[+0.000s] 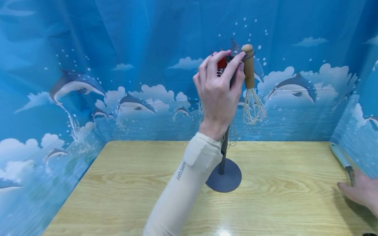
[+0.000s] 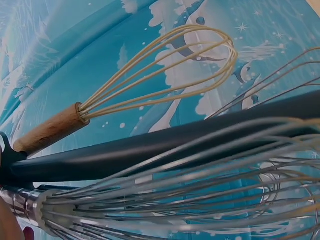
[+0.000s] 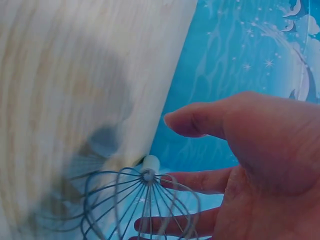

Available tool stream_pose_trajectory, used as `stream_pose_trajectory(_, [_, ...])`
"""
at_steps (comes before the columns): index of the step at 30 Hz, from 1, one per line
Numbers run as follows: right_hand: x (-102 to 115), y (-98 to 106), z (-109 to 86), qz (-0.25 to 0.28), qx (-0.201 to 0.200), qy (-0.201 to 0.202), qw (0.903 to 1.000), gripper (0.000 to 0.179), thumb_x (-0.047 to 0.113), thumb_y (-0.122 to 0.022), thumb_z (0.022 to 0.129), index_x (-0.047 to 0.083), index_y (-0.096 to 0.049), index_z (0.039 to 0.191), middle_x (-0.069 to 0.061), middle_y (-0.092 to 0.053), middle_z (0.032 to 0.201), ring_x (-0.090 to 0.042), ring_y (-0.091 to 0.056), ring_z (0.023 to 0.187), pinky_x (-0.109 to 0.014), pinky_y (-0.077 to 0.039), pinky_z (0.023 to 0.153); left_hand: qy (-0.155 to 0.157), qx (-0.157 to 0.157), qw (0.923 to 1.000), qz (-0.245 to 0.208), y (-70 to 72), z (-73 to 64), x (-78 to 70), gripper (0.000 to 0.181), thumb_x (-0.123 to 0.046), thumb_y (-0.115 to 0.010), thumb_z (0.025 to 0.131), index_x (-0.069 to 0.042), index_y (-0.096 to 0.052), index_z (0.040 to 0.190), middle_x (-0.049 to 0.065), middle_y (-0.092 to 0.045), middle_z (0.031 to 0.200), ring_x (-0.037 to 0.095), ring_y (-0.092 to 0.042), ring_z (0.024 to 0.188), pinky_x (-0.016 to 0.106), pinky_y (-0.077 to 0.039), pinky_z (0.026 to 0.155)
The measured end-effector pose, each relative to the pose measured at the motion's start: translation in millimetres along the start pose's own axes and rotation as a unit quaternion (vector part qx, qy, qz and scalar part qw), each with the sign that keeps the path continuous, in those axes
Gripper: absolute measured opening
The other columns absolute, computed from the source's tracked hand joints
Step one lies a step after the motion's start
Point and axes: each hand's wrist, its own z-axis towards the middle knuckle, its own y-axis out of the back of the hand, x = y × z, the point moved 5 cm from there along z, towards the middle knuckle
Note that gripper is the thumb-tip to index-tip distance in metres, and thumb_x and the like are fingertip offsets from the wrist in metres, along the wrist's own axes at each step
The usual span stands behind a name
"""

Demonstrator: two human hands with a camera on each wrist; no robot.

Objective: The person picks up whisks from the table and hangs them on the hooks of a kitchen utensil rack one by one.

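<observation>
A dark stand (image 1: 225,166) with a round base rises from the table and has hooks at its top. My left hand (image 1: 217,84) is raised there, its fingers curled at a metal wire whisk (image 2: 175,200) beside the pole. A red part (image 1: 222,62) shows between the fingers; the palm hides most of what it holds. On a hook just right of the fingers hangs a whisk with a wooden handle (image 1: 249,72). My right hand (image 1: 369,192) is low at the table's right side, fingers extended beside the wires of a whisk with a pale blue handle (image 1: 340,154).
A blue curtain (image 1: 159,44) with dolphins surrounds the wooden table (image 1: 116,207) at the back and sides. More thin wires (image 2: 280,75) hang behind the stand's pole. A small dark object (image 1: 369,234) shows at the bottom right edge.
</observation>
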Motion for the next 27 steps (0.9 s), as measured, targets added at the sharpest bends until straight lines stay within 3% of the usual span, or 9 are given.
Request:
stream_pose_trajectory(3, [-3,-4,3.6,0.015,0.006,-0.001,0.9999,0.093,0.038,-0.056,0.100,-0.030,-0.012,0.144,-0.052,-0.034,0.136,-0.067,-0.045,0.117,-0.065,-0.048,0.094,-0.006,-0.001,1.0000,0.003,0.4,0.8,1.0,0.031,-0.034,-0.055,0.106,-0.021,-0.075,0.126,0.006,-0.064,0.135,0.024,-0.051,0.129,0.038,-0.040,0.104])
stream_pose_trajectory(7, [-3,-4,6.9,0.023,-0.017,0.016,0.9994,0.079,0.025,-0.058,0.097,-0.028,-0.021,0.143,-0.052,-0.035,0.132,-0.067,-0.044,0.115,-0.066,-0.048,0.090,-0.014,0.003,0.9999,0.008,1.1,2.2,2.2,0.030,-0.034,-0.055,0.106,-0.021,-0.075,0.125,0.006,-0.064,0.135,0.025,-0.050,0.128,0.039,-0.040,0.103])
stream_pose_trajectory(13, [-3,0,8.2,0.062,-0.047,0.033,0.9965,0.065,0.011,-0.062,0.092,-0.026,-0.025,0.132,-0.046,-0.049,0.108,-0.049,-0.059,0.083,-0.052,-0.051,0.068,-0.022,0.017,0.9996,0.010,1.9,3.5,3.3,0.035,-0.036,-0.049,0.108,-0.021,-0.074,0.126,0.006,-0.063,0.135,0.024,-0.050,0.127,0.039,-0.041,0.102])
stream_pose_trajectory(17, [-7,-2,10.6,0.082,-0.039,0.027,0.9955,0.065,0.014,-0.062,0.093,-0.024,-0.024,0.130,-0.043,-0.052,0.101,-0.042,-0.059,0.075,-0.048,-0.049,0.064,-0.029,0.023,0.9992,0.010,1.8,3.2,3.0,0.035,-0.036,-0.048,0.107,-0.021,-0.074,0.127,0.006,-0.063,0.136,0.024,-0.050,0.128,0.039,-0.042,0.101])
stream_pose_trajectory(21, [-8,-3,13.0,0.094,-0.048,0.033,0.9938,0.073,0.022,-0.065,0.093,-0.024,-0.026,0.134,-0.049,-0.044,0.120,-0.058,-0.056,0.093,-0.056,-0.050,0.073,-0.033,0.028,0.9989,0.014,1.3,2.5,2.8,0.035,-0.035,-0.048,0.107,-0.021,-0.073,0.128,0.007,-0.063,0.136,0.024,-0.050,0.128,0.039,-0.043,0.100])
stream_pose_trajectory(27, [-3,2,6.7,0.124,-0.100,0.060,0.9854,0.075,0.031,-0.064,0.094,-0.018,-0.029,0.139,-0.040,-0.057,0.102,-0.050,-0.059,0.086,-0.053,-0.048,0.067,-0.030,0.031,0.9988,0.022,2.0,0.6,4.0,0.035,-0.035,-0.048,0.107,-0.022,-0.073,0.128,0.007,-0.063,0.136,0.024,-0.051,0.128,0.038,-0.044,0.098])
